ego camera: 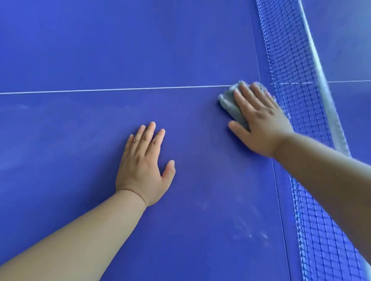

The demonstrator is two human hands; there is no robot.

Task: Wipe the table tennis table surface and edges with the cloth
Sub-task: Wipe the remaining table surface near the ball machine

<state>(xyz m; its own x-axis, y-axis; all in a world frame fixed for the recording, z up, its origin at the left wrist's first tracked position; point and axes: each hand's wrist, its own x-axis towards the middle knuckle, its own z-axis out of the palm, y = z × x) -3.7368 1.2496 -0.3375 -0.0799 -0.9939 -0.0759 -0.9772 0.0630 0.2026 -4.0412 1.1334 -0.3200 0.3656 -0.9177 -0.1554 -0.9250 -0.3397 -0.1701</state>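
Right hand (260, 120) flat, fingers straight, pressing grey cloth (229, 104) onto blue worktop (78, 38), just beside net (300, 103), where white centre line (118, 90) meets it. Left hand (144, 166) spread palm-down on worktop, holding nothing. Risks: cloth or fingertips snagging net mesh if stroke drifts netward; pale smears (246, 229) near net easily missed. Worktop edges out of view.

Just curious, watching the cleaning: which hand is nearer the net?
Right. The right hand presses the grey cloth right beside the net; the left hand lies flat on the table, farther from it.
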